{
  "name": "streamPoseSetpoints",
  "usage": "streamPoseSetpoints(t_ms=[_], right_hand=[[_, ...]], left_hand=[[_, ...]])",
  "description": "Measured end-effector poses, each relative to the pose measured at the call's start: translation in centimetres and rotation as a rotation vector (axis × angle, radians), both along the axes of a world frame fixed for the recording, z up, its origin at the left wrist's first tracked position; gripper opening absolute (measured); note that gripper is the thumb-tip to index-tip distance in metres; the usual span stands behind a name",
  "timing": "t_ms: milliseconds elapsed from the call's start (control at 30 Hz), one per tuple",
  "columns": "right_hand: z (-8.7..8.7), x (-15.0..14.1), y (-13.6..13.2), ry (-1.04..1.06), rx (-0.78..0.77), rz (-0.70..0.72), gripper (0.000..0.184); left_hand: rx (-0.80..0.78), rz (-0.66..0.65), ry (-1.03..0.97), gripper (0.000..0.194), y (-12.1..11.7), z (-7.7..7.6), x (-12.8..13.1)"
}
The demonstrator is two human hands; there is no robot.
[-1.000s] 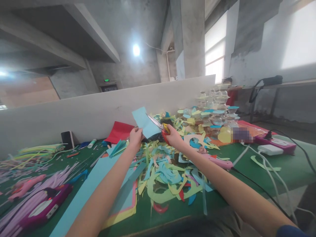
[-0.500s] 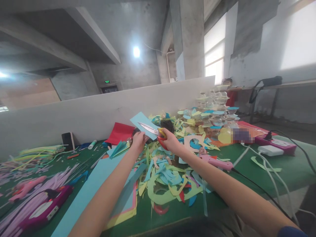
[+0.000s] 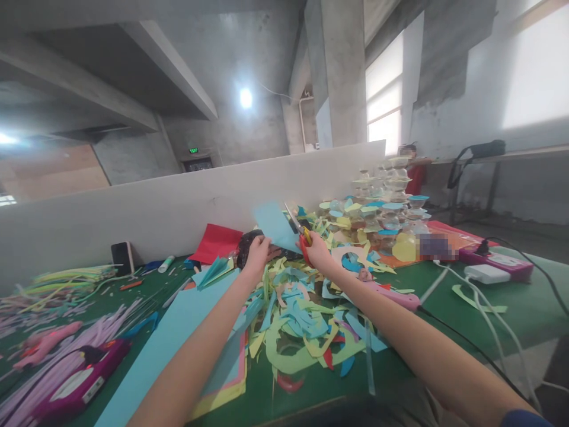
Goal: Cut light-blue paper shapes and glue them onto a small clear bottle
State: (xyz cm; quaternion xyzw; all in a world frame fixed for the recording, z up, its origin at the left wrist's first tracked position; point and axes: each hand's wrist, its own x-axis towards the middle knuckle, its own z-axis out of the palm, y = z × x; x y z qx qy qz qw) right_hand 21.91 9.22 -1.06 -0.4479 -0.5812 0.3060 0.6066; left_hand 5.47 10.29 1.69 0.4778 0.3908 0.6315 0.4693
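Light-blue rectangular paper (image 3: pixel 274 224) is pinched by the left hand (image 3: pixel 256 255); red-and-yellow-handled metal scissors (image 3: pixel 306 237) are gripped by the right hand (image 3: pixel 320 256); cutting seems underway, with steadied paper needed.

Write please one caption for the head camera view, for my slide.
Left hand holds blue paper; right hand holds scissors, above colorful scraps.

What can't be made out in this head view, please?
All in the head view:
- Held sheet: motion blur hides any markings.
- Scissors: right hand covers part of the handles.
- Black bundle: left hand hides part; contents unclear.
- Purple thing: pixelated, unidentifiable.
- Phone: too small to read.
- Blue sleeve: cut off by the bottom edge.
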Motion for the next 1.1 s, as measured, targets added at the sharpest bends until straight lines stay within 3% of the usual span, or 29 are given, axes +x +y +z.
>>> streamPoseSetpoints(t_ms=[367, 767, 1100], right_hand=[[0.1, 0.2, -0.2, 0.008, 0.009, 0.015, 0.030], [1.1, 0.0, -1.5, 0.132, 0.017, 0.044, 0.044], [1.3, 0.1, -1.7, 0.171, -0.006, 0.044, 0.038]], left_hand=[[0.043, 0.011, 0.093, 0.008, -0.9, 0.2, 1.1], [0.121, 0.006, 0.025, 0.012, -1.2, 0.3, 1.7], [0.140, -0.023, -0.047, 0.010, -1.1, 0.2, 1.6]])
